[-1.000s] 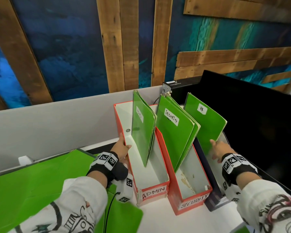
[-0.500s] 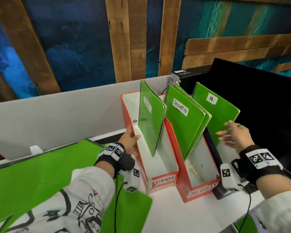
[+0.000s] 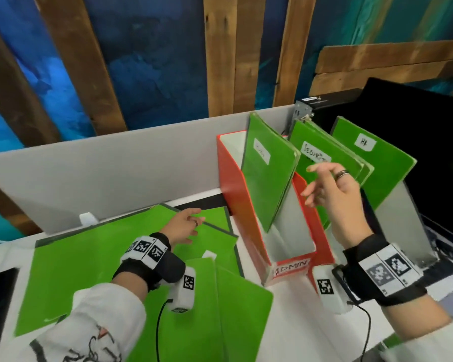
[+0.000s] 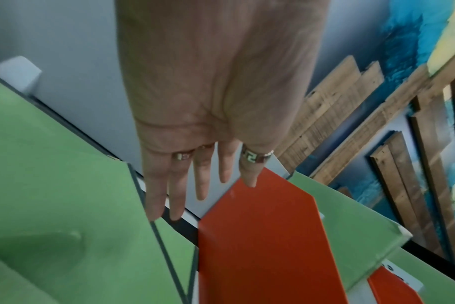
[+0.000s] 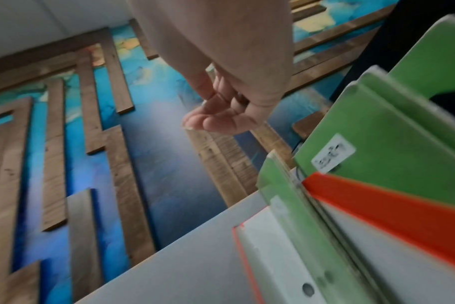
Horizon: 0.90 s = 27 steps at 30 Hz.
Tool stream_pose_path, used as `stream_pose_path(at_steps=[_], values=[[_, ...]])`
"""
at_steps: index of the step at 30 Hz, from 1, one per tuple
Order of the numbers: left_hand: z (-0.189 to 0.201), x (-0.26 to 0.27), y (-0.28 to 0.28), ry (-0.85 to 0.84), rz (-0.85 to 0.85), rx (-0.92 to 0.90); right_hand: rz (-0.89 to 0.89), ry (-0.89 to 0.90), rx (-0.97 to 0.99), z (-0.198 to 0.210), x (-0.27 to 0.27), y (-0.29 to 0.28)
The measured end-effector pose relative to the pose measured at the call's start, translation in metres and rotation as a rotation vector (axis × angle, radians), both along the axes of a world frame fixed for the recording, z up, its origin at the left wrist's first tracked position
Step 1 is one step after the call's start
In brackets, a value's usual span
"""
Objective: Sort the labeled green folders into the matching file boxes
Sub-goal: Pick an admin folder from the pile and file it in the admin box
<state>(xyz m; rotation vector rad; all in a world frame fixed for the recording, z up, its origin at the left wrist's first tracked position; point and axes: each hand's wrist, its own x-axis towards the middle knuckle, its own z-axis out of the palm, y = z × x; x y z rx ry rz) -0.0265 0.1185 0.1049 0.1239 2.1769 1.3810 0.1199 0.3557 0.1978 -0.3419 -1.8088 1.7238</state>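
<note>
Left hand [image 3: 184,226]: fingers straight and spread, palm down over the loose green folders [image 3: 94,262] that lie flat and overlapping across the left part of the white worktop [image 3: 293,317]. The left wrist view shows the fingertips [image 4: 153,209] over the corner of one folder, just beside the red wall of the ADMIN box; whether they press on the sheet cannot be told. The hand grips nothing.

Right hand [image 3: 332,194]: raised in the air in front of the file boxes, fingers loosely bent, nothing in it (the right wrist view confirms an empty palm).

ADMIN box [image 3: 246,205]: red, standing toward the worktop's rear edge against the grey partition [image 3: 102,176], label on its front end. One or more green folders [image 3: 268,176] stand in it, leaning to the right; their label is not legible.

SECURITY folders [image 3: 324,152]: several, upright and leaning, in the next red box to the right, mostly hidden behind the right hand.

HR folder [image 3: 372,163]: stands in the rightmost box [image 3: 403,220], nearest the worktop's right edge, beside a black screen [image 3: 429,142].
</note>
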Motion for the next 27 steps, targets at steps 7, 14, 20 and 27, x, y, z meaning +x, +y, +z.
stream_pose_path(at_steps=[7,14,20,27], values=[[-0.042,0.008,-0.097,0.03,-0.004,-0.187,0.341,-0.319,0.018,-0.075,-0.026,-0.082],[-0.11,0.027,-0.16,0.008,-0.127,-0.482,0.531,-0.872,0.259,-0.176,-0.044,-0.133],[-0.131,0.036,-0.172,-0.027,-0.189,-0.516,0.378,-0.953,0.071,-0.21,-0.05,-0.154],[-0.126,0.035,-0.185,-0.145,-0.218,-0.358,0.468,-0.931,0.031,-0.204,-0.057,-0.159]])
